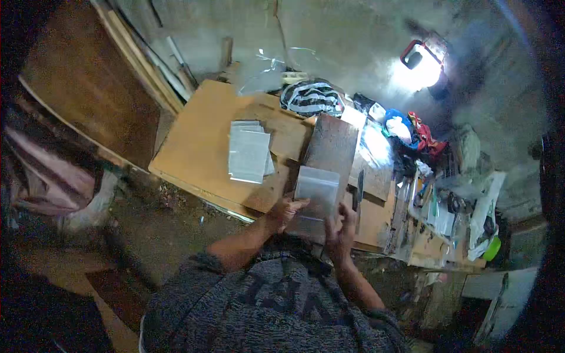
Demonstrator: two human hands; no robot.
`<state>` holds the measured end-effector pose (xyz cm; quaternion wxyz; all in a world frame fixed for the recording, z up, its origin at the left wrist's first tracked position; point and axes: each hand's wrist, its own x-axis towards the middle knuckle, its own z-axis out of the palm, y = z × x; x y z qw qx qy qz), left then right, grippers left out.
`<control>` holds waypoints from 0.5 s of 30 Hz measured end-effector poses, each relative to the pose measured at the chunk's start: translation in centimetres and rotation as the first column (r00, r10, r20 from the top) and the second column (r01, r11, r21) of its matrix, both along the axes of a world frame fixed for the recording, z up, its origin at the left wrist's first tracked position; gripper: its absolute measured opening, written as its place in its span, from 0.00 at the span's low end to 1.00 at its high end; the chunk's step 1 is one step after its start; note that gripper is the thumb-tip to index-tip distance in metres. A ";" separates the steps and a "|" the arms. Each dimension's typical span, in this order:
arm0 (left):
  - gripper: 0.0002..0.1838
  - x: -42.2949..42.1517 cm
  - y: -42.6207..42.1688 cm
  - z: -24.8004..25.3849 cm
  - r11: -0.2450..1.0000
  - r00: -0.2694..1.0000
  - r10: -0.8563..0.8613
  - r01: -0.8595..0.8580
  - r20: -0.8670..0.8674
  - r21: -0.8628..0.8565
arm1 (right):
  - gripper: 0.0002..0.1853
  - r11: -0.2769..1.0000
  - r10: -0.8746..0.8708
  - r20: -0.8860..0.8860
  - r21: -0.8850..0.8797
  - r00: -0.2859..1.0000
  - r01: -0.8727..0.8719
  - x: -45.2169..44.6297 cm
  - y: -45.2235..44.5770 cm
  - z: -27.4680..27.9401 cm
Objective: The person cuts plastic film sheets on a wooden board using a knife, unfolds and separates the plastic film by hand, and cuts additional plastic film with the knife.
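A translucent, flat plastic bag [318, 187] is held up in front of my body, over the near edge of the table. My left hand [288, 213] grips its left side, with the index finger lying across it. At its right side, my right hand [342, 228] holds the edge between thumb and fingers. A stack of similar pale flat bags [249, 154] lies on the orange-brown board to the left. Behind the held bag is a dark wooden plank [331, 144]. A dark knife-like blade [360, 187] lies right of the plank.
The wooden table [194, 132] runs left to right. Along its back are a black-and-white striped bundle [310, 97], a bright lamp [419, 67] and red cloth [428, 138]. Tools and a green object [492, 249] are at the right; pink cloth [50, 176] hangs far left.
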<state>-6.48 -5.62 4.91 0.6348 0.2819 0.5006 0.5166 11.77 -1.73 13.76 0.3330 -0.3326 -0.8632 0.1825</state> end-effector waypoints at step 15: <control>0.19 0.0 -0.7 0.0 0.994 0.989 -0.095 0.101 -0.113 0.051 | 0.11 0.460 -0.345 -0.286 -0.882 0.894 -0.104 -0.3 4.3 -6.2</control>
